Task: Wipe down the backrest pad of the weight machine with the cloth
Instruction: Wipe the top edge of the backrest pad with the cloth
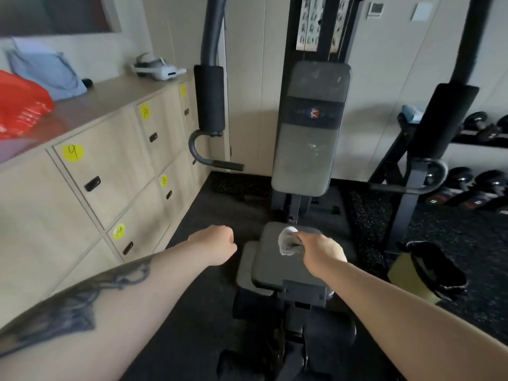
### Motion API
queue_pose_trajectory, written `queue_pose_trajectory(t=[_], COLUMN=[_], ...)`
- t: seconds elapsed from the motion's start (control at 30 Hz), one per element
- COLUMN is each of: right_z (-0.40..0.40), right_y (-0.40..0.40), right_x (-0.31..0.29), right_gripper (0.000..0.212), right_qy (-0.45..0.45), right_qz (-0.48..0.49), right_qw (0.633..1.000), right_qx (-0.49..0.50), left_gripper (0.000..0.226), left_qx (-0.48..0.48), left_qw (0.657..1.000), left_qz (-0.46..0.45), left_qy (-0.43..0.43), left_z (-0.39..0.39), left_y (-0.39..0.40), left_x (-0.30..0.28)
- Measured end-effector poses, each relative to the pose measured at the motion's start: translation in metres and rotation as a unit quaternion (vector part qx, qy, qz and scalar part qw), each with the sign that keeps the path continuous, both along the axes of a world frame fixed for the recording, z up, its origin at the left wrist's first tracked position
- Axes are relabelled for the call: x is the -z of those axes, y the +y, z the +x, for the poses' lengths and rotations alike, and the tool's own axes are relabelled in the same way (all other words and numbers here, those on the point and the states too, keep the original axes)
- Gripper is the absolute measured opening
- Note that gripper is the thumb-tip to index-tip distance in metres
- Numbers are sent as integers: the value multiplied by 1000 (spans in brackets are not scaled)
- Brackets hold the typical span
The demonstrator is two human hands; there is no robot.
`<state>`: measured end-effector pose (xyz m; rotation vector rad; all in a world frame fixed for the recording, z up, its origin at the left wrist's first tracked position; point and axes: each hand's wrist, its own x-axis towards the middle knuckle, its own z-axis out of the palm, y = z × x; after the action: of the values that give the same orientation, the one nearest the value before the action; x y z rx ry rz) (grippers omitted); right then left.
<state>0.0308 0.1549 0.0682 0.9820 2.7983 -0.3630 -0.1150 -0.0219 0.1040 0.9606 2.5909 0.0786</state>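
Observation:
The grey backrest pad (309, 133) of the weight machine stands upright ahead of me, dusty, with a dark logo band across its middle. Below it lies the dark seat pad (275, 268). My right hand (320, 247) grips a crumpled white cloth (287, 240) just above the seat, well below the backrest. My left hand (217, 244) hovers left of the seat, fingers curled into a fist and holding nothing.
Numbered wooden lockers (104, 174) line the left wall, with a red bag (22, 105) and a white headset (159, 70) on top. Padded machine arms (210, 100) flank the backrest. A dumbbell rack (478, 166) stands at right, a dark bag (431, 268) on the floor.

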Motion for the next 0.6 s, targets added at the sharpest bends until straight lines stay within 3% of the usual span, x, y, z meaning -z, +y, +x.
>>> queue_pose_trajectory(t=[0.33, 0.6], right_z=[-84, -124], right_y=[-56, -85], right_x=[1, -4], right_gripper=[58, 53], right_qy=[20, 20], right_qz=[36, 60], right_qw=[989, 976], right_qx=[144, 209], left_gripper=[28, 24], left_qx=[148, 191], left_qw=[989, 981], left_qz=[0, -28], left_qy=[15, 23], left_z=[-139, -222], left_y=[-33, -38], left_x=[7, 5])
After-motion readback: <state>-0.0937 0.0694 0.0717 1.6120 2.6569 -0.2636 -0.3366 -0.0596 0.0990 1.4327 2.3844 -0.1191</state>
